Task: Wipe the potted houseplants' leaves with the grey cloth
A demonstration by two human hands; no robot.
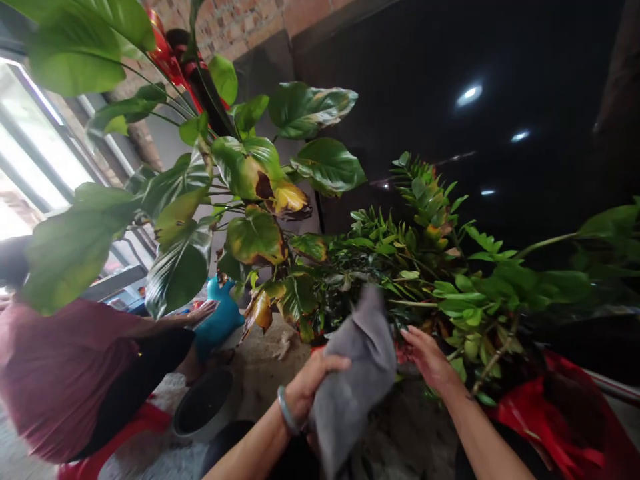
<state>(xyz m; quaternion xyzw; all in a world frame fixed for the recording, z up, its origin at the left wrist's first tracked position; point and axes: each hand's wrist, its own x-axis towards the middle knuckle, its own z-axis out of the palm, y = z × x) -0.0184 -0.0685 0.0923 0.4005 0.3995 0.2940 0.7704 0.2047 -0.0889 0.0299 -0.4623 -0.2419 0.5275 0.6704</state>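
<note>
My left hand (313, 383), with a light bangle at the wrist, grips a grey cloth (357, 380). The cloth hangs below the hand and rises above it, its upper tip blurred. To its right, my right hand (427, 357) is at the lower leaves of a bushy green plant (400, 247). Its fingers are bent together, and what lies between them is too small to make out. A taller broad-leaved plant (255, 233) stands to the left, several of its leaves yellowed and brown at the edges.
At the left a person in a reddish shirt (65, 373) sits on a red stool (120, 433), one hand by a blue object (220, 313). A dark bucket (205, 400) stands on the floor. Red wrapping (530, 407) is at the lower right, with a dark glossy panel (450, 80) behind.
</note>
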